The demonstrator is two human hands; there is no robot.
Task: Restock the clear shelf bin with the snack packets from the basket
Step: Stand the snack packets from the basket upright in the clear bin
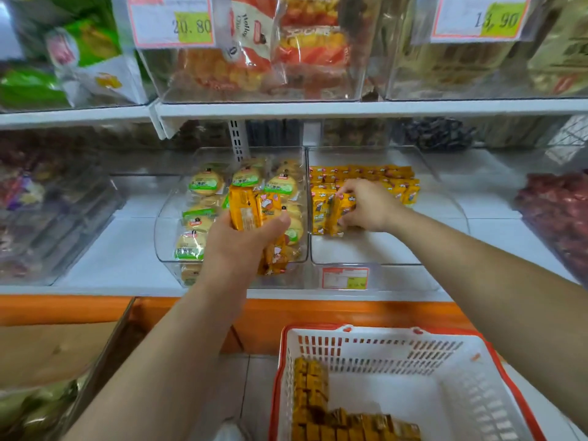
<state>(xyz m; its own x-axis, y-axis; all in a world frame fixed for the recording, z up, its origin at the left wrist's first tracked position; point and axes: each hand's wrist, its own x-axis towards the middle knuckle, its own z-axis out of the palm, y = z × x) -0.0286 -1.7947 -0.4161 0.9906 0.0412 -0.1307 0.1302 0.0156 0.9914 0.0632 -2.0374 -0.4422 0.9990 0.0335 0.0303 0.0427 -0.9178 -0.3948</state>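
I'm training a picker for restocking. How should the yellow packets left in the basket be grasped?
From above: the yellow packets stand on edge in tight rows against the basket's left wall, so only top edges are free. Pinch several across their flat faces.

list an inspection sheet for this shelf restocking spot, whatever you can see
surface: white shelf board, clear bins side by side
job's things: clear plastic shelf bin part filled with yellow snack packets; white slotted red-rimmed basket below, more packets in its left corner
clutter: round green-labelled biscuits in the neighbouring bin; brown cardboard box lower left
grippers: left hand grips a packet stack; right hand grips upright packets inside the bin
cables: nothing seen
surroundings: upper shelf bins with price labels
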